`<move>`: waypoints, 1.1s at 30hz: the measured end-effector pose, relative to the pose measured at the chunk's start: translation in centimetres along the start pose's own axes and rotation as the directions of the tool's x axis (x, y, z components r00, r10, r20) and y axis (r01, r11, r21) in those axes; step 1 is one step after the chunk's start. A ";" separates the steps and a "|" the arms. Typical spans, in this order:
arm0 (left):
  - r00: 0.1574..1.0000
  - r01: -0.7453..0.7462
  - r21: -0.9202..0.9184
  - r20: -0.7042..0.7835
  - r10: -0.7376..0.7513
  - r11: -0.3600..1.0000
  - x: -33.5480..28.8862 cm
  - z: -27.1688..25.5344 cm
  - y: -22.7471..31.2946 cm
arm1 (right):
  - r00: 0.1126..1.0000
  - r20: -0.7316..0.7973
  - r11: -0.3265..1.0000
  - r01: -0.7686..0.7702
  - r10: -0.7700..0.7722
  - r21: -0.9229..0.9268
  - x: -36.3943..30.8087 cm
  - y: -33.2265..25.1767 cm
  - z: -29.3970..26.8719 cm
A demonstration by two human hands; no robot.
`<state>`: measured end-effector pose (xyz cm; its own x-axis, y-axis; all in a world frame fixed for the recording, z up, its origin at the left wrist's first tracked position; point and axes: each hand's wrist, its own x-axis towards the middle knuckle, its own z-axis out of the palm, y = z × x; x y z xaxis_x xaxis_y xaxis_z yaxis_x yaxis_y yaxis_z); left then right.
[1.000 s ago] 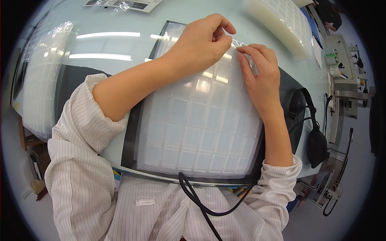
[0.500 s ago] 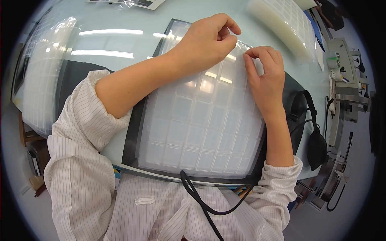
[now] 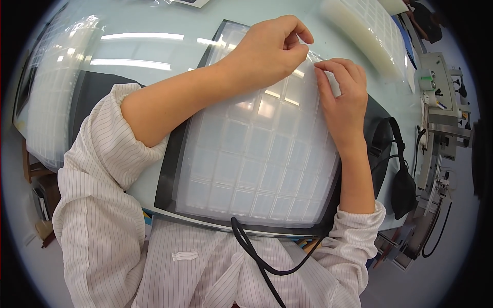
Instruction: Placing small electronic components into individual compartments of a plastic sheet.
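A stack of clear plastic pocket sheets [image 3: 246,174], divided into a grid of rectangular cells, lies on a black mat [image 3: 167,190] in front of me. Over its far part my left hand [image 3: 272,51] is closed, fingers curled toward the thumb; anything in them is too small to make out. Close by on the right, my right hand [image 3: 345,97] pinches thumb and forefinger together at the sheets' far right edge. Whatever lies between those fingertips is too fine to tell. Ceiling lights reflect off the plastic below the hands.
Bulky piles of similar clear sheets stand at the left [image 3: 56,102] and far right [image 3: 367,31] of the pale table [image 3: 138,49]. A black strapped pouch [image 3: 403,190] hangs at the right edge. A black cord [image 3: 251,249] loops across my front. Metal equipment [image 3: 441,92] stands beyond.
The view has shifted slightly. Both hands keep nearly the same pose and place over the far edge of the sheets.
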<state>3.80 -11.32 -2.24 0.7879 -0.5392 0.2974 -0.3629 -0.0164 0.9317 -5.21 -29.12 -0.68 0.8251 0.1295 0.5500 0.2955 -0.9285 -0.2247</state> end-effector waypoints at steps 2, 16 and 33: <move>1.000 0.000 -0.021 0.004 0.000 1.000 -0.1 -0.1 0.4 | 0.999 0.008 0.998 0.042 -0.041 -0.048 0.2 0.0 -0.3; 0.975 0.220 -0.149 0.057 -0.214 0.964 -0.6 -3.2 2.4 | 0.994 0.026 0.989 -0.106 0.104 0.103 1.1 -1.9 0.8; 0.970 0.240 -0.159 -0.001 -0.243 0.958 -3.0 -3.3 2.7 | 1.000 0.004 0.999 0.017 -0.017 0.050 1.2 -1.8 1.1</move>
<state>2.14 -6.96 0.09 0.8531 -0.5180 0.0624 -0.0797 -0.0112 0.9968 -4.22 -26.92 -0.44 0.8221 0.1466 0.5502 0.3329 -0.9077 -0.2556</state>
